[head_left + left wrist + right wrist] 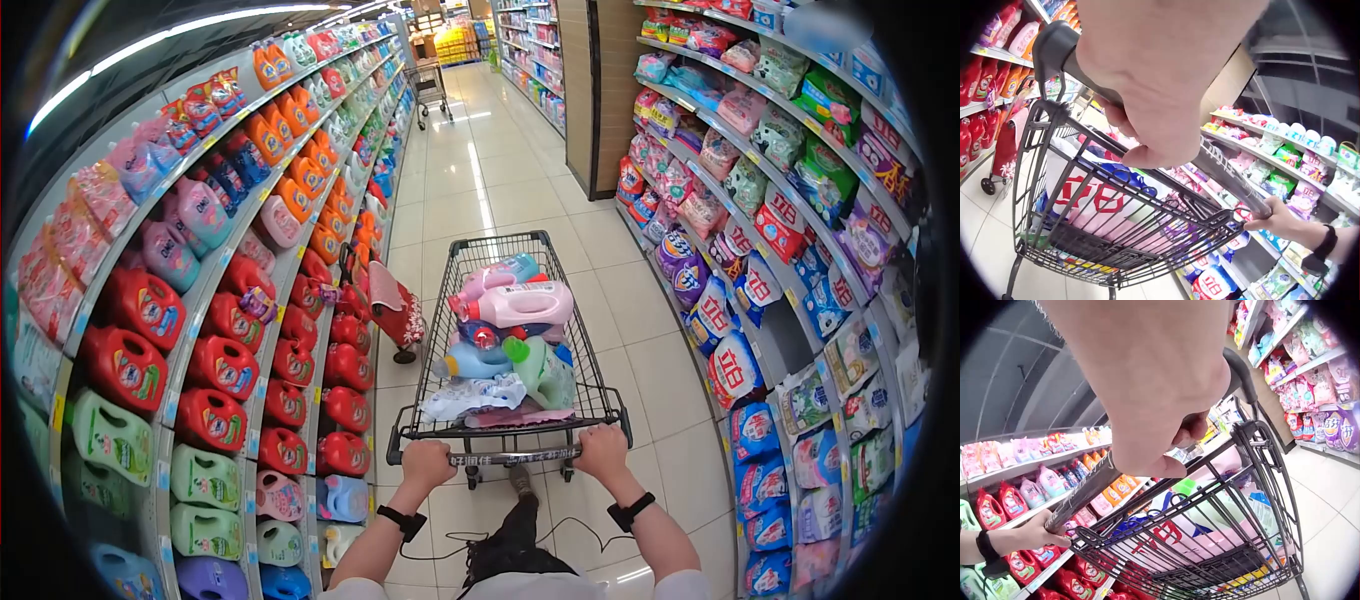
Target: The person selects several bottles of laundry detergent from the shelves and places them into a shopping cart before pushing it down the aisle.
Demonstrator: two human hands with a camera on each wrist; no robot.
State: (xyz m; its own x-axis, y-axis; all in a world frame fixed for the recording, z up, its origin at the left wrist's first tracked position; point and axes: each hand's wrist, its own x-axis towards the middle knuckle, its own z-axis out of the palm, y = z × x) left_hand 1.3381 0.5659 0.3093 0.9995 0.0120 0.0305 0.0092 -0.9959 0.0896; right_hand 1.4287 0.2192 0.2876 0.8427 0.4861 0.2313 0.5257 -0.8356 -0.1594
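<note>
Both hands grip the handlebar (510,456) of a black wire shopping cart (590,375). The left hand (428,465) curls round its left end, and the right hand (602,452) round its right end. Inside the cart lie a pink bottle (525,303) on top, a blue bottle (475,361), a green-capped bottle (543,372) and a white patterned pack (475,398). Through the wires in the left wrist view, a white bag with red characters (1094,194) shows. A black band circles each wrist.
Shelves of red detergent bottles (215,420) and other bottles line the left side. Bagged detergents (735,370) fill the right shelves. A red wheeled trolley bag (395,310) stands close left of the cart; another cart (428,88) is farther up the tiled aisle (470,190). A pillar (593,100) stands ahead right.
</note>
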